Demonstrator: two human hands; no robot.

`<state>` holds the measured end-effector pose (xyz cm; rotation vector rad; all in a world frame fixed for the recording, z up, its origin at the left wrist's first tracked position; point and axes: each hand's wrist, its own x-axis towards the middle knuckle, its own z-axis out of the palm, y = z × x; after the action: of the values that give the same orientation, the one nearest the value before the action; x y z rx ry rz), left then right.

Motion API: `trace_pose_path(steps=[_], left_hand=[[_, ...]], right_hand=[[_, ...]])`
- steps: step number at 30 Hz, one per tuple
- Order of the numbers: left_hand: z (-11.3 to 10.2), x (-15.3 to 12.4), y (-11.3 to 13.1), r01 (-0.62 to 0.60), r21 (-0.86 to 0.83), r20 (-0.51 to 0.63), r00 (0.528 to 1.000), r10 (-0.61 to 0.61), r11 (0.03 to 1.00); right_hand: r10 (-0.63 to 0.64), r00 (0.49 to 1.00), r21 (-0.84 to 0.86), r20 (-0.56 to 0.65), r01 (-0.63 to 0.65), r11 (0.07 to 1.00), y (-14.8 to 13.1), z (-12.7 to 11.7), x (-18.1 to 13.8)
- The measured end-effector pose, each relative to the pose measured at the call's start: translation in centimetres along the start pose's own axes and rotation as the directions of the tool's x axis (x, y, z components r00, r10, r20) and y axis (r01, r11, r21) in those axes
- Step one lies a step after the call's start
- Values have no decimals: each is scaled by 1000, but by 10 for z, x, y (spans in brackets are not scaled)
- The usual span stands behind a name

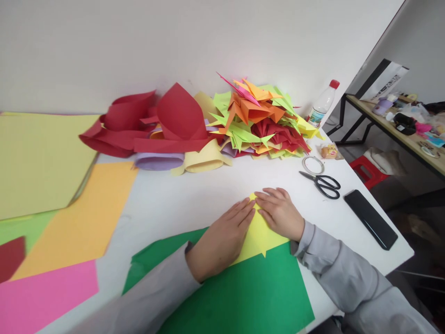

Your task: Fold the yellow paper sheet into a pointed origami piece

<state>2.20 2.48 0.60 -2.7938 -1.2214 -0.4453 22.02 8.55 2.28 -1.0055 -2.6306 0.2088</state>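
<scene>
A folded yellow paper (pixel 259 234) lies on a green sheet (pixel 243 297) at the near side of the white table (pixel 160 199), its pointed top facing the back edge. The left hand (pixel 220 241) presses on its left slope, fingers straight and together. The right hand (pixel 281 211) rests bent fingers on the right slope near the tip; whether it pinches a fold cannot be told. The green sheet's right corner comes close to the table's near edge.

Bare surface runs from the hands back to a heap of folded papers (pixel 257 120) by the back edge. Toward the right edge lie black scissors (pixel 316 179), a tape roll (pixel 313 173) and a phone (pixel 370 219), the phone nearest the near right corner. By the far right corner, a bottle (pixel 320 103) bears a blue-green label, too small to read. Beyond, a bag (pixel 389 81) shows dark capitals, not surely legible.
</scene>
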Motion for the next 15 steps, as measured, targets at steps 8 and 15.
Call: trace_pose_path(steps=[8, 15], left_hand=[[-1, 0, -1, -2, -17, -21, 1000, 2, 1000], [0, 0, -1, 14, -52, -28, 999, -16, 999]], right_hand=[[-6, 1000, -22, -4, 6, 1000, -1, 2, -1], [-2, 1000, 2, -11, 3, 1000, -1, 2, -1]])
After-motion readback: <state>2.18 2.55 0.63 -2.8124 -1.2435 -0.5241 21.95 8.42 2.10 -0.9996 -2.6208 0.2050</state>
